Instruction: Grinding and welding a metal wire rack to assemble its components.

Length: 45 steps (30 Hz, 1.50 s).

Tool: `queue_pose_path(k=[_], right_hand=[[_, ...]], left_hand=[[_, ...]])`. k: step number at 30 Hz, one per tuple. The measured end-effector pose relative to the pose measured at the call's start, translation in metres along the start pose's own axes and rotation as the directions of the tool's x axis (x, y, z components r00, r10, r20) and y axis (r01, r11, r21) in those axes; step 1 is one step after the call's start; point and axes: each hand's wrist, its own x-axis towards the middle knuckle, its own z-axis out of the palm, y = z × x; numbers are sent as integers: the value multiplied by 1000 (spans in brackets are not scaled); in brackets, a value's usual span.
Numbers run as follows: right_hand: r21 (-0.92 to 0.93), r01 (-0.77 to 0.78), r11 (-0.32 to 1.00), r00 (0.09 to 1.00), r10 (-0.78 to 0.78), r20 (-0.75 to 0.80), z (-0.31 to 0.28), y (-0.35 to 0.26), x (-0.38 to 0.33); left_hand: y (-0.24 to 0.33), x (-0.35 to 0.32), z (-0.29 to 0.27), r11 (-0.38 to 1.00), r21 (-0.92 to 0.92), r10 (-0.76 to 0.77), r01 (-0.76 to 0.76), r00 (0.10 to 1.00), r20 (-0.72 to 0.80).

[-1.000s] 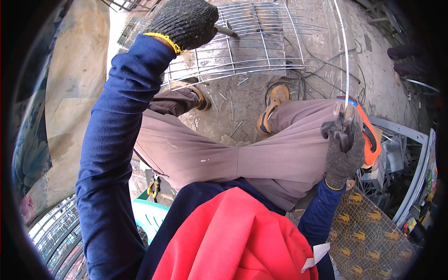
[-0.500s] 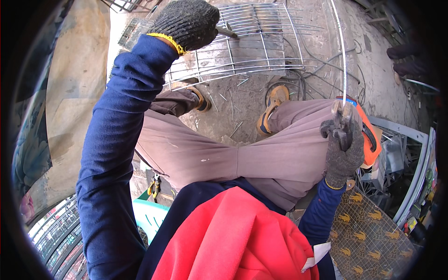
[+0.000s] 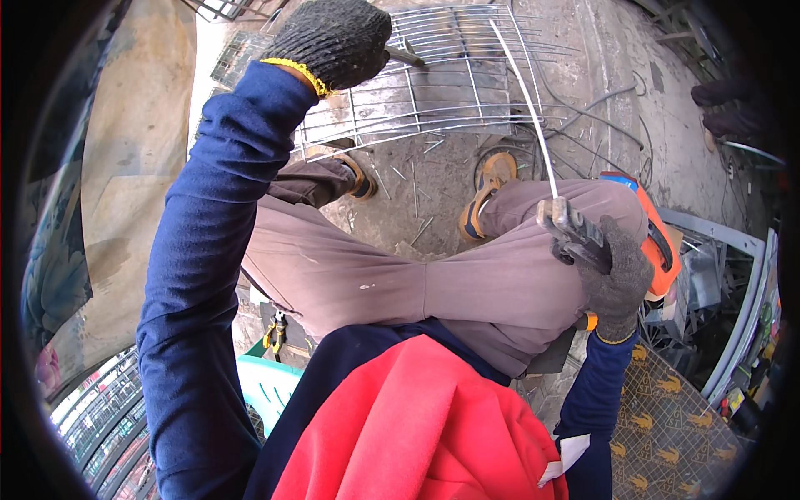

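My right hand [image 3: 618, 279], in a dark knit glove, is wrapped round a welding electrode holder [image 3: 575, 229] above my right thigh. A long whitish welding rod [image 3: 527, 96] sticks out of its jaws, its far tip over the right part of a wire grid panel [image 3: 462, 62]. At the upper left, my left hand [image 3: 333, 42], gloved too, is closed over the panel's left part. A short dark metal bar [image 3: 407, 57] pokes out from that fist; the rest of it is hidden, so I cannot tell its kind.
Cables [image 3: 583, 108] and wire offcuts [image 3: 421, 229] litter the floor. An orange machine [image 3: 658, 242] stands beside my right knee, with metal scrap [image 3: 700, 275] behind. Pliers [image 3: 277, 329] lie at my left near a turquoise plastic seat [image 3: 271, 383]. Another person's feet [image 3: 725, 108] show far right.
My right wrist has turned, swinging the electrode holder and rod leftward; the rod's tip now shows over the panel. My left hand has stayed in place.
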Motion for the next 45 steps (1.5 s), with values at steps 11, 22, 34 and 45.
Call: queue_pose_path(k=[11,22,34,45], right_hand=[[-37,86,996,981,-78,178,-2,-3,15],[-106,117,987,973,-93,213,-3,-4,12],[-72,124,990,969,-105,221,-2,-1,10],[-63,131,989,962,-111,248,-2,-3,14]], left_hand=[[3,-1,-3,999,-10,-35,35,999,17],[2,-2,-4,1000,7,-30,30,999,23],[2,-4,-3,1000,-5,3,-3,1000,-31],[2,0,-3,999,0,-42,42,999,34]])
